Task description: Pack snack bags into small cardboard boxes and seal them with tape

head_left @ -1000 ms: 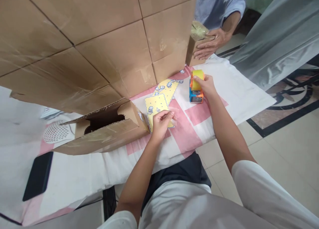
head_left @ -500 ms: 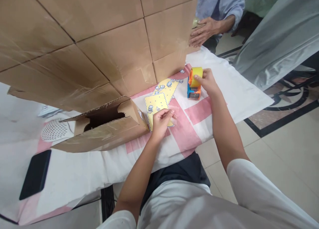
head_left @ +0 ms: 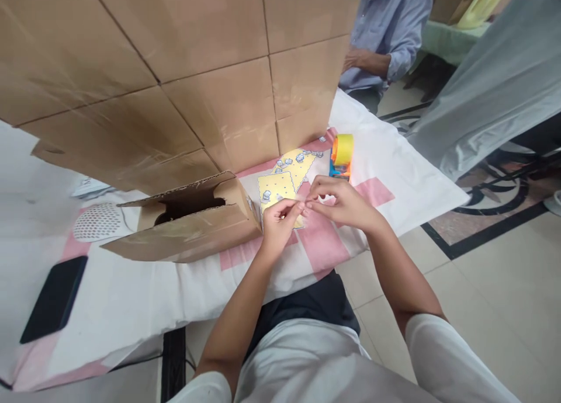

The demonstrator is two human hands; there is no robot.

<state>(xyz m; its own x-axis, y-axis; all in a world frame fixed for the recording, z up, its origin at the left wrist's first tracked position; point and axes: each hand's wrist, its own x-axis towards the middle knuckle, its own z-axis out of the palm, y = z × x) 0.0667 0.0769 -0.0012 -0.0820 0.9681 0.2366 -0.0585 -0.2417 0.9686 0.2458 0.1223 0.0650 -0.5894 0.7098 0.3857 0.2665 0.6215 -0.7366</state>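
My left hand (head_left: 277, 222) is closed in a pinch just right of a small open cardboard box (head_left: 193, 223) lying on its side. My right hand (head_left: 339, 201) meets it fingertip to fingertip, also pinching; what they hold between them is too thin to make out, perhaps clear tape. Under the fingers lies a yellow printed card (head_left: 276, 188), with a second yellow card (head_left: 300, 159) behind it. A tape dispenser (head_left: 341, 155) with a yellow roll stands alone on the cloth behind my right hand.
A tall stack of cardboard boxes (head_left: 197, 70) fills the back. The table wears a white and pink cloth (head_left: 394, 169). A black phone (head_left: 53, 298) lies at the left edge. Another person in a blue shirt (head_left: 388, 26) sits at the far right.
My right hand let go of the tape dispenser and came back to meet my left hand over the card. The other person's hand drew away from the boxes. The view tilted up.
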